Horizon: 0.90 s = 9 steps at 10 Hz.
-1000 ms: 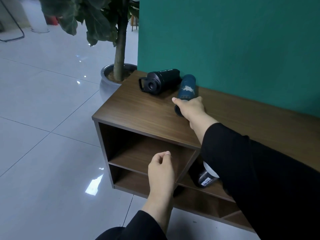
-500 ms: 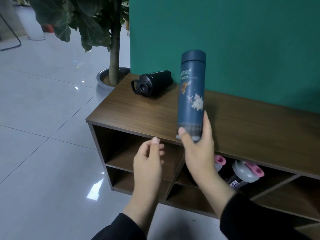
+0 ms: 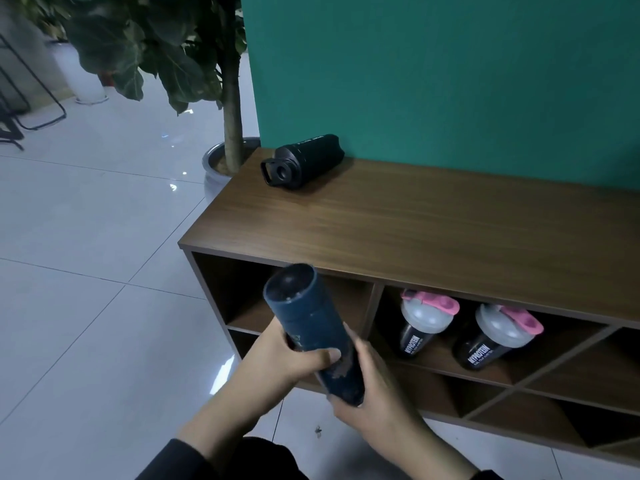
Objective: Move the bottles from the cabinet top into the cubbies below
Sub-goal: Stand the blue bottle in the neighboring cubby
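Note:
I hold a dark blue bottle [image 3: 311,327] in both hands in front of the top-left cubby [image 3: 242,299], its cap end tilted up and away from me. My left hand [image 3: 280,358] wraps its middle from the left. My right hand [image 3: 374,393] grips its lower end from the right. A black bottle [image 3: 304,161] with a loop lid lies on its side at the back left of the wooden cabinet top [image 3: 415,230]. Two black shaker bottles with grey and pink lids [image 3: 424,323] [image 3: 498,336] lean in the cubby to the right.
A potted tree [image 3: 230,109] stands on the tiled floor just left of the cabinet, against the teal wall [image 3: 450,64]. Lower and right-hand cubbies have slanted dividers [image 3: 540,382]. Black metal stands [image 3: 20,109] sit at the far left.
The blue bottle came off the cabinet top in my right hand, was held upright, then lowered and tilted in front of the cubbies. My left hand has closed on it too.

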Tool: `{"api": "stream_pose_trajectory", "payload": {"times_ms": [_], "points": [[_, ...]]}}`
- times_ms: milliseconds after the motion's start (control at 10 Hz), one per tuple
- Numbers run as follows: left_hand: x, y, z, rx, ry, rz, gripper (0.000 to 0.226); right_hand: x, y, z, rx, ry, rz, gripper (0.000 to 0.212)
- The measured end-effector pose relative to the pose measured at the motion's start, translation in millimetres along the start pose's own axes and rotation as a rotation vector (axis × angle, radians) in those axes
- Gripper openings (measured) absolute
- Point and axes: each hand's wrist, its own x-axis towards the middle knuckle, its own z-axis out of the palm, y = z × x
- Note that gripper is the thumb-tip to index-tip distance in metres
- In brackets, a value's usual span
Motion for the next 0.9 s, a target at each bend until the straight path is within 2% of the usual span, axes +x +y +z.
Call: {"api": "stream_pose_trajectory", "payload": {"times_ms": [200, 300, 500, 700, 900], "points": [[28, -32, -3, 0.373, -0.079, -0.097, 0.056, 15, 7, 5, 0.013, -0.087, 0.086, 0.063], [53, -49, -1, 0.43, -0.073, -0.137, 0.063, 24, 19, 8, 0.138, -0.131, 0.188, 0.061], [100, -65, 13, 0.363, 0.073, -0.151, 0.062, 51, 31, 12, 0.33, -0.149, 0.278, 0.065], [127, -70, 29, 0.223, 0.23, -0.142, 0.066, 78, 41, 21, 0.332, -0.049, 0.296, 0.065], [149, -73, 44, 0.17, 0.268, -0.119, 0.061, 95, 44, 24, 0.326, 0.019, 0.392, 0.07]]}}
